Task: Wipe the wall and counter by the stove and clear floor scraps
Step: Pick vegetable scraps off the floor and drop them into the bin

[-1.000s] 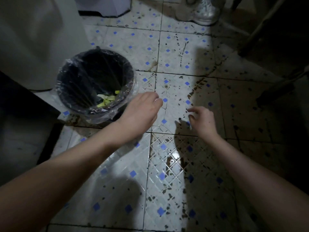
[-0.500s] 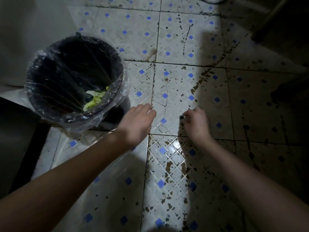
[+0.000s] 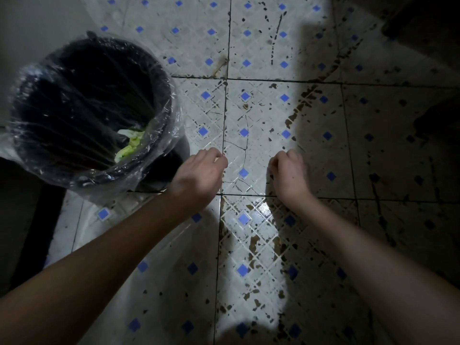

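So this looks like the floor-scraps part of the job, not the wall or counter bit. Everything here sits relative to the trash bin [image 3: 92, 115], the black one with a clear plastic liner, up on the left. There are already some pale green vegetable scraps [image 3: 129, 145] inside it, down against the side nearest the hands.

Both hands are low over the tiled floor [image 3: 261, 58], just right of the bin. The left hand [image 3: 199, 175] is the closer one, right beside the bin's base, with fingers curled in and tips drawn together like a pinch. I honestly can't tell if it's got anything in there, it's too small and dim. The right hand [image 3: 290, 175] is a bit further from the bin, also curled with fingertips bunched down at the tile. Same deal, can't see a scrap in it.

The floor itself is speckled with dark brown stains and flecks [image 3: 254, 242], which makes real scraps hard to pick out.

My guess at what's next: lift whatever gets pinched and swing it over the bin's rim. Short trip, but tiny bits slip out of fingers easily.
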`<state>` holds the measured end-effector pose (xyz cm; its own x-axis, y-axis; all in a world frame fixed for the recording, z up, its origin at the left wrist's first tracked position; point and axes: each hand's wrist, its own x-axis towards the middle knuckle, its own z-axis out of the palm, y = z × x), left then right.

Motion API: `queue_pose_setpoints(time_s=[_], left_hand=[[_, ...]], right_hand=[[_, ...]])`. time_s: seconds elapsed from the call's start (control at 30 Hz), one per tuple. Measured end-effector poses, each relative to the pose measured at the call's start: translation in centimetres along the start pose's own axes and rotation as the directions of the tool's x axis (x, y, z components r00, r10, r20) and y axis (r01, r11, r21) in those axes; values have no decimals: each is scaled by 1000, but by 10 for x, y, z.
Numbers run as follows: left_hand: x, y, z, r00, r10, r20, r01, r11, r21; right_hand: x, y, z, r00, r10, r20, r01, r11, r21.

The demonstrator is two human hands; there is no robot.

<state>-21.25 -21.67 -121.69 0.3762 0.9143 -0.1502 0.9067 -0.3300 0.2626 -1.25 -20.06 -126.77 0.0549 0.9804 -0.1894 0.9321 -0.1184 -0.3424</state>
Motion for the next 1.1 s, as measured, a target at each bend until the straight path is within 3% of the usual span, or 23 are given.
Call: queue_pose_setpoints(time_s=[0.63, 1.1], left_hand=[[-73, -20, -30, 1000, -29, -10, 29, 999, 39], [-168, -62, -56, 992, -116, -45, 121, 983, 137]], right_hand=[[-12, -84, -68, 960, -202, -194, 225, 969, 100], [-41, -191, -85, 853, -431, -295, 492, 852, 177]])
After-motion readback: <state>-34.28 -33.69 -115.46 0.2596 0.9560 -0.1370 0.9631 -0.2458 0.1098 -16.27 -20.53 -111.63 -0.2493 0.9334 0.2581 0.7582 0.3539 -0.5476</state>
